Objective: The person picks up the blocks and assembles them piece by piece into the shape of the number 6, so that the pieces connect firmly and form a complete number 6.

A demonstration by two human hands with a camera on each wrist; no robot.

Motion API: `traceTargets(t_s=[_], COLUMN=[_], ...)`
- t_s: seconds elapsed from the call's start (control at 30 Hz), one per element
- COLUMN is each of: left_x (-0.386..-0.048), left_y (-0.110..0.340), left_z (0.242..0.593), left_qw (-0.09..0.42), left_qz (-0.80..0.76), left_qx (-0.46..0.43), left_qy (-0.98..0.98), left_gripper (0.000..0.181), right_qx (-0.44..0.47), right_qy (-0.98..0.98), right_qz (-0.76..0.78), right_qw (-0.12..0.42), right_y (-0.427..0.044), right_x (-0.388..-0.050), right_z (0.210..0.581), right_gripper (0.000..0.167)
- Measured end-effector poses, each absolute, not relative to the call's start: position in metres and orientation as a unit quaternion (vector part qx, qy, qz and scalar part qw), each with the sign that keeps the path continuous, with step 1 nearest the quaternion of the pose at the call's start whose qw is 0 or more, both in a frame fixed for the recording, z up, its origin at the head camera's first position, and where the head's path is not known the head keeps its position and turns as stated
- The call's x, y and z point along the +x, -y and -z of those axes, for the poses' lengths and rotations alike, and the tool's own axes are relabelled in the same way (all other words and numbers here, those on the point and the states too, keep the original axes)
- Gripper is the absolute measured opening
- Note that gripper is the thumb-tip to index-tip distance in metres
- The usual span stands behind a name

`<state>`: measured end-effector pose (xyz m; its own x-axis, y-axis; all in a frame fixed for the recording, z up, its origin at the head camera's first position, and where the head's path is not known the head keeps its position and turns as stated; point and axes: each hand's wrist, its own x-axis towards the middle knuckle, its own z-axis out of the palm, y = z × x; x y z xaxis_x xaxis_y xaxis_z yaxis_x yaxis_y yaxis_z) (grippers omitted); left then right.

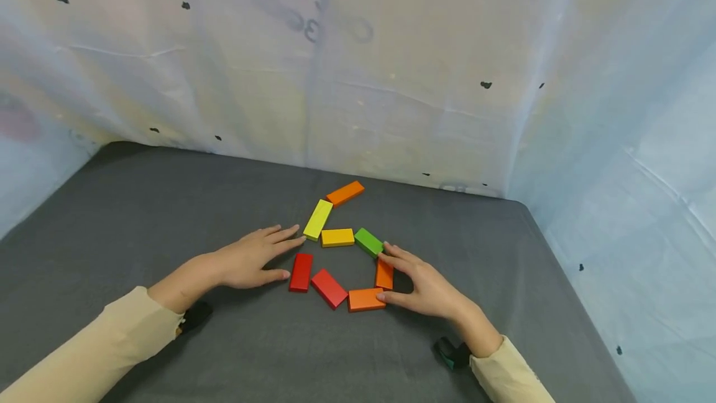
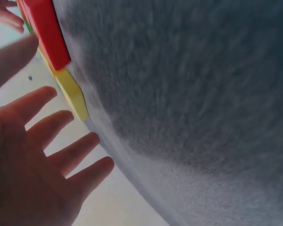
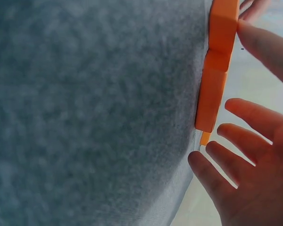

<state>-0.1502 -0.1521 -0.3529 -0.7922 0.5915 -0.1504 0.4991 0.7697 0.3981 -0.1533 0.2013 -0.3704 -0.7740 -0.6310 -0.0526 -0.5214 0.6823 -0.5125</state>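
Observation:
Several coloured wooden blocks lie flat on the dark cloth in a curved line. My left hand [image 1: 246,260] is spread at the left, its fingertips near the lower end of a lime-yellow block [image 1: 318,219] and its thumb beside an upright-pointing red block [image 1: 301,272]. Over the right side hovers my right hand [image 1: 427,282], thumb at the right end of an orange block [image 1: 365,300] and fingers by a green block [image 1: 369,242]. That hand partly covers another orange block [image 1: 384,273]. Between them lie a slanted red block [image 1: 329,288] and a yellow block [image 1: 338,237].
At the far end of the line, a third orange block [image 1: 345,193] meets the lime-yellow one. The grey cloth surface [image 1: 252,353] runs back to a pale plastic sheet [image 1: 391,67] hanging behind and at both sides. Dark wrist straps show at both sleeves.

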Motion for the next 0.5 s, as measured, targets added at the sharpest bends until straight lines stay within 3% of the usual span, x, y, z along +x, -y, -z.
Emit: traceTargets(t_s=[0.27, 0.5], left_x=[-0.134, -0.128], left_y=[0.148, 0.143], left_z=[0.356, 0.361], left_qw=[0.149, 0.124], left_qz=[-0.192, -0.2], left_qx=[0.312, 0.32], left_qy=[-0.918, -0.918], left_gripper=[0.065, 0.063], right_qx=[-0.323, -0.317], right_qy=[-0.907, -0.908], right_qz=[0.243, 0.245], right_qw=[0.117, 0.123], right_y=[-0.201, -0.201], right_x=[-0.156, -0.157], right_z=[0.37, 0.37], right_gripper=[0.073, 0.074])
